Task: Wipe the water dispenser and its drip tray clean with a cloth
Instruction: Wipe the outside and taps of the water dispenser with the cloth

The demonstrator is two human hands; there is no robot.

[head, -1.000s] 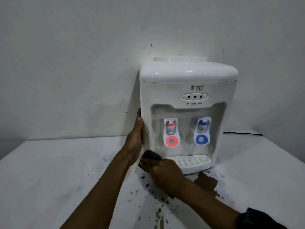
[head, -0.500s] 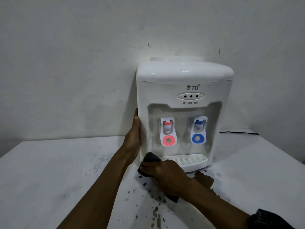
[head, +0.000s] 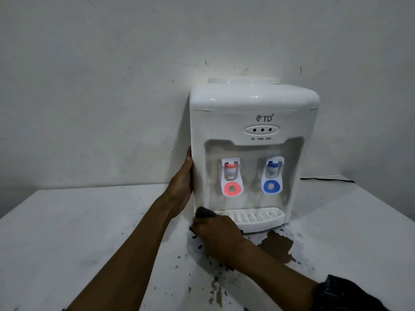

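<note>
A white tabletop water dispenser (head: 253, 108) stands against the wall, with a red tap (head: 231, 178) and a blue tap (head: 272, 176) in its recess. Its white slotted drip tray (head: 258, 218) juts out at the bottom front. My left hand (head: 182, 185) lies flat against the dispenser's left side, fingers straight. My right hand (head: 216, 236) grips a dark cloth (head: 204, 213) and presses it on the dispenser's lower left front corner, at the left end of the drip tray. Most of the cloth is hidden under my hand.
The white table (head: 78, 232) has chipped paint, with a brown bare patch (head: 277, 245) and dark flecks in front of the dispenser. A black cable (head: 327, 179) runs along the table behind the dispenser's right side. The wall stands close behind.
My right hand with the cloth stays at the dispenser's lower left corner, shifting only slightly. My left hand keeps its place on the side. The camera view has drifted a little.
</note>
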